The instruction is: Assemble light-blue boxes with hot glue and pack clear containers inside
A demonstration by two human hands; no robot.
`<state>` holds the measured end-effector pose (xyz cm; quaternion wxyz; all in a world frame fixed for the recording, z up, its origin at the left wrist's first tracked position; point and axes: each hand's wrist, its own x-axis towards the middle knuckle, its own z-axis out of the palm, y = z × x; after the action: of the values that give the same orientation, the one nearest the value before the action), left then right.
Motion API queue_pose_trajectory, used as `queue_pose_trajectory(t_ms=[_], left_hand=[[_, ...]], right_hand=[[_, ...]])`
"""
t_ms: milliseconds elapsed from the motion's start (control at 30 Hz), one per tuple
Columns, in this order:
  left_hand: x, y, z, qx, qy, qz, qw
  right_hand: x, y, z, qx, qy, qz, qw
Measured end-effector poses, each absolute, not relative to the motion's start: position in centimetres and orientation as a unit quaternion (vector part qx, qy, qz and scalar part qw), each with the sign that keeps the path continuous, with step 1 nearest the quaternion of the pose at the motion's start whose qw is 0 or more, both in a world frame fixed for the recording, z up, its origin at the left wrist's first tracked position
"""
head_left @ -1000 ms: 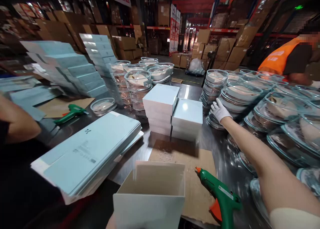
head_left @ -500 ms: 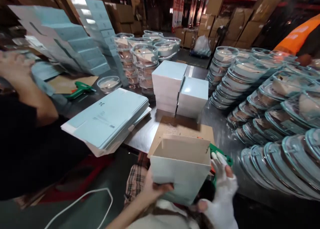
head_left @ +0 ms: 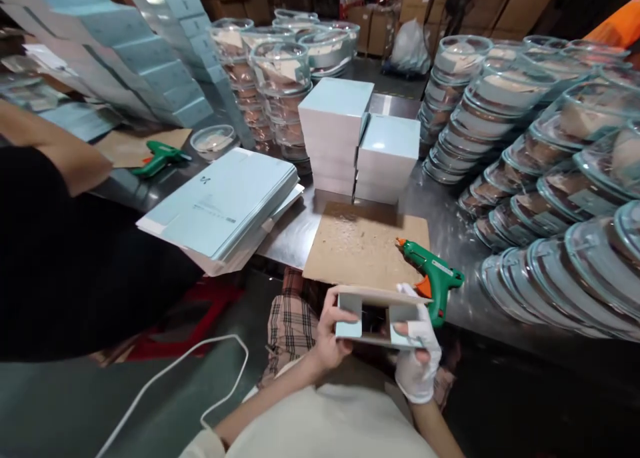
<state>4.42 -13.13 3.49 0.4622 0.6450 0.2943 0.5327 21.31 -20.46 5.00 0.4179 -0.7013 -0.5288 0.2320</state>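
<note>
The box has tipped to show its flaps, at six o'clock from the card, the curled left hand gripping its nine-o'clock end, the gloved right hand its three-o'clock end.

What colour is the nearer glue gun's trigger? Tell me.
The trigger is orange; head view.

Box turned, 2 flaps showing.

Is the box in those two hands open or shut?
The box is partly open: its two small flaps point inward, with a dark gap between them.
</note>
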Motion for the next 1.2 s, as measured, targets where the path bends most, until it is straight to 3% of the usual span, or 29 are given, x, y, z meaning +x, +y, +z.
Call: queue_pose_trajectory(t_ms=[100,233,333,400,467,533,767,967,1033,1133,1200], left_hand=[[4.7,-13.2,3.8,0.668,0.278,0.527,0.446],[2.8,-12.4,4.1,0.756,0.261,0.424,0.424],[0.9,-11.7,3.8,0.762,0.292,0.42,0.397],[0.0,-11.5,3.5,0.742,0.319,0.443,0.389],[-0.4,-11.2,3.2,0.732,0.324,0.453,0.391],[-0.4,-10.8,3.0,0.734,0.311,0.454,0.398],[0.0,-10.0,3.3,0.717,0.302,0.472,0.416],[1.0,-9.4,5.4,0.676,0.341,0.495,0.425],[1.7,-9.1,6.1,0.675,0.346,0.497,0.421],[3.0,-9.2,6.9,0.685,0.346,0.492,0.41],[3.7,-9.5,7.2,0.694,0.347,0.484,0.403]], right_hand=[[19.8,-19.4,7.4,-0.726,-0.369,0.181,0.552],[21.0,-19.3,8.6,-0.718,-0.336,0.206,0.574],[25.1,-19.4,9.1,-0.767,-0.36,0.164,0.505],[28.3,-18.7,9.8,-0.838,-0.339,0.119,0.411],[31.1,-17.3,10.6,-0.887,-0.297,0.168,0.312],[32.9,-15.8,11.0,-0.89,-0.262,0.246,0.279],[34.3,-14.8,10.5,-0.773,-0.183,0.416,0.443],[30.6,-16.7,10.8,-0.704,-0.164,0.316,0.614],[29.4,-17.5,11.1,-0.64,-0.181,0.351,0.658],[28.5,-19.6,11.0,-0.578,-0.262,0.437,0.637],[28.2,-21.5,10.4,-0.615,-0.349,0.413,0.573]])
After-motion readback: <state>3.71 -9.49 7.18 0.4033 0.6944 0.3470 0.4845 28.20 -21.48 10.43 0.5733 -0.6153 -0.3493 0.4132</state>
